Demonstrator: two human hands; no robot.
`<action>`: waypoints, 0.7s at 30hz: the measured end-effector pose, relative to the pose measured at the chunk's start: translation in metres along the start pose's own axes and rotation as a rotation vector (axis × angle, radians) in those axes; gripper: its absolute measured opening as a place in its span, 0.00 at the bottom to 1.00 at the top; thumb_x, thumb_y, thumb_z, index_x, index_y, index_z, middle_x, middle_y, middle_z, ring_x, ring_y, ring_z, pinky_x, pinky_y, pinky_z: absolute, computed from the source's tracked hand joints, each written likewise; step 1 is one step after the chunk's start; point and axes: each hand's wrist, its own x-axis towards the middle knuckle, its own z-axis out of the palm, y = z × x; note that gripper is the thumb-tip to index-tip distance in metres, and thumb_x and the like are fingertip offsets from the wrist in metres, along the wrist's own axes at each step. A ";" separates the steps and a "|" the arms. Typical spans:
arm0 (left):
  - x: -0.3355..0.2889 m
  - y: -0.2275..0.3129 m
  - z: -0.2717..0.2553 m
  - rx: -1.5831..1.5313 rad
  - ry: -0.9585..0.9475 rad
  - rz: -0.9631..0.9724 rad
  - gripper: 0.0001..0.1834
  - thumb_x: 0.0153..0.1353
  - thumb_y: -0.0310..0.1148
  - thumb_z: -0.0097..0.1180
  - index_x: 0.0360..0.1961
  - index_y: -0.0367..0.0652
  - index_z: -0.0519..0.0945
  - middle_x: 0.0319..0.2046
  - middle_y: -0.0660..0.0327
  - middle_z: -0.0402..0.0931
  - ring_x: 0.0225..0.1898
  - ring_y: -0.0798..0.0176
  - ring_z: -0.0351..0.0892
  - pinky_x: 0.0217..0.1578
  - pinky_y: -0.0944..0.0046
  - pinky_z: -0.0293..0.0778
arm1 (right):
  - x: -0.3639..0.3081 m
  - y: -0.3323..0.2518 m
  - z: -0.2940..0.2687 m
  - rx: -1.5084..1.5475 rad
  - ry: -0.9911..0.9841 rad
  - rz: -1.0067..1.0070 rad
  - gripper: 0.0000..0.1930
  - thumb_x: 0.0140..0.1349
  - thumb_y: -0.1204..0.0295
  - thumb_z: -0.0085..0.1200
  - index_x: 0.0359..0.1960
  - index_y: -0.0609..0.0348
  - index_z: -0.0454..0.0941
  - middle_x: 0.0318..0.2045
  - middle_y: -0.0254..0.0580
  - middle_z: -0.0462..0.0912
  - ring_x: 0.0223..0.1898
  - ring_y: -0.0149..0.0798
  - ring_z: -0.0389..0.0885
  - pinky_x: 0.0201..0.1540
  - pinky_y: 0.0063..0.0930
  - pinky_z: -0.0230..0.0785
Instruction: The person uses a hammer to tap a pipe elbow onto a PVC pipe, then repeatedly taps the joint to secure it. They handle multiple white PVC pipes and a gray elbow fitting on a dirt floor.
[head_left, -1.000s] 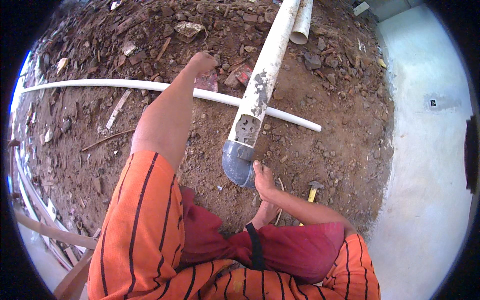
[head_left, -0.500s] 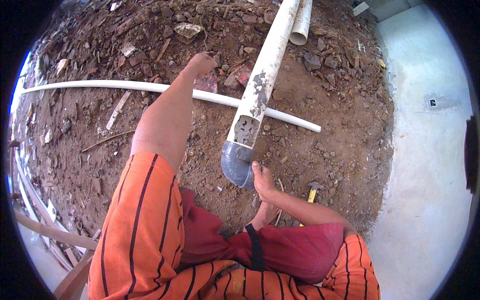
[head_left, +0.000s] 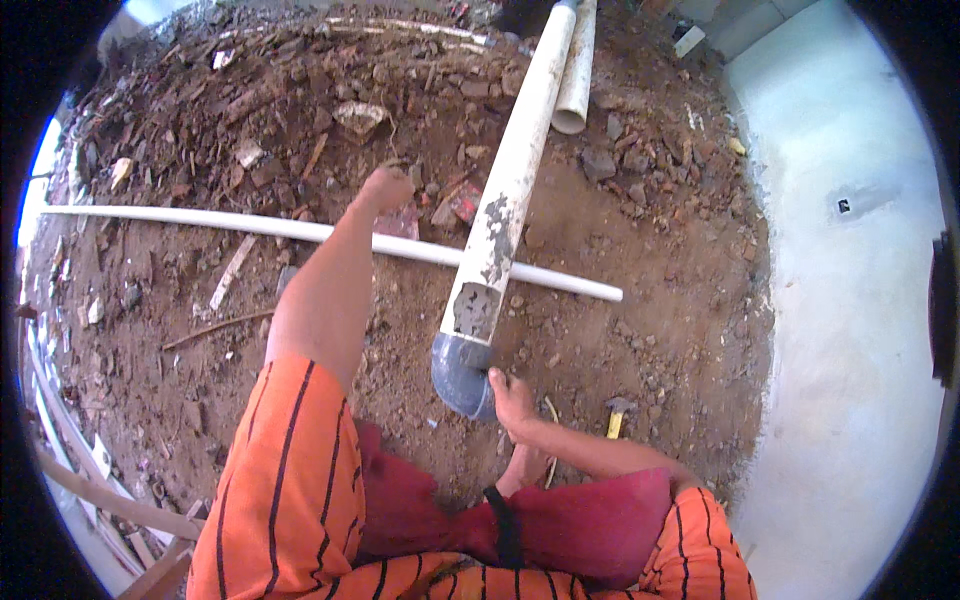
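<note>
A long white plastic pipe (head_left: 515, 165), smeared with dried grey cement, runs away from me and ends nearest me in a grey elbow fitting (head_left: 462, 380). Just before the elbow, a ragged hole is cut in the pipe's upper side. My right hand (head_left: 513, 402) grips the elbow's right side, its thumb on top. Out ahead, left of the pipe, my left hand (head_left: 388, 187) is raised over the rubble with its fingers curled in; whether they hold anything is hidden. A thinner white pipe (head_left: 570, 283) passes crosswise beneath the large one.
Another white pipe (head_left: 571, 118) lies alongside the far part of the large one. A yellow-handled hammer (head_left: 615, 418) rests on the dirt right of my right hand. Broken stones (head_left: 360, 118) cover the far ground. A pale plastered wall (head_left: 830, 330) bounds the right side.
My view has tilted up, so the ground and pipes sit lower in the picture. My right hand stays on the elbow, and my left hand remains stretched out over the rubble.
</note>
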 end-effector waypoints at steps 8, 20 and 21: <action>-0.045 -0.064 0.084 -0.585 0.145 -0.506 0.13 0.50 0.36 0.53 0.34 0.43 0.82 0.28 0.55 0.81 0.32 0.58 0.82 0.32 0.60 0.77 | -0.006 -0.030 0.015 -0.066 -0.035 -0.090 0.33 0.63 0.44 0.42 0.36 0.71 0.78 0.28 0.61 0.81 0.35 0.57 0.81 0.37 0.47 0.67; -0.016 0.014 -0.005 -0.911 0.151 -0.697 0.15 0.46 0.39 0.58 0.34 0.43 0.83 0.27 0.54 0.81 0.30 0.56 0.81 0.35 0.58 0.76 | 0.001 -0.005 -0.001 -0.086 -0.022 0.073 0.33 0.62 0.45 0.44 0.36 0.73 0.77 0.27 0.59 0.81 0.33 0.51 0.81 0.37 0.44 0.68; -0.022 0.001 0.012 -0.832 0.163 -0.664 0.14 0.46 0.38 0.58 0.34 0.43 0.83 0.27 0.54 0.81 0.30 0.56 0.81 0.35 0.58 0.76 | 0.001 -0.008 0.004 -0.102 -0.029 0.056 0.34 0.62 0.45 0.44 0.35 0.74 0.77 0.27 0.60 0.81 0.33 0.51 0.81 0.37 0.44 0.68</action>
